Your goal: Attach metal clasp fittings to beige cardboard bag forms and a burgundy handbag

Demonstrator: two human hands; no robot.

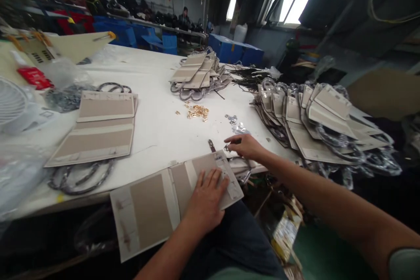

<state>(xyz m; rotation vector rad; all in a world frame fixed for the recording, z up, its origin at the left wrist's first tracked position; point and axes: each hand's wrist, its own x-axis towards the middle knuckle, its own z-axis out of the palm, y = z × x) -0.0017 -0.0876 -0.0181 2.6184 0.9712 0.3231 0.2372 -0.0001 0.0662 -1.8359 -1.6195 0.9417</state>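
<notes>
A beige bag panel (151, 208) with pale cross strips lies open over the table's front edge and my lap. My left hand (206, 199) rests flat on its right half, fingers spread. Past the panel's far edge sticks a short dark strap (211, 145) with small metal spots on it. Just right of that strap, my right hand (246, 146) pinches a small silvery metal piece (226, 148); its exact kind is too small to tell. A plastic-wrapped handle (241, 164) shows below my right hand, at the panel's right end.
Gold metal fittings (197, 112) and small silvery pieces (231, 119) lie mid-table. Stacked bag panels stand at left (105, 107), back (197, 72) and right (328, 127). A white fan (15, 105) sits far left. Dark straps (252, 78) lie behind. People work in the background.
</notes>
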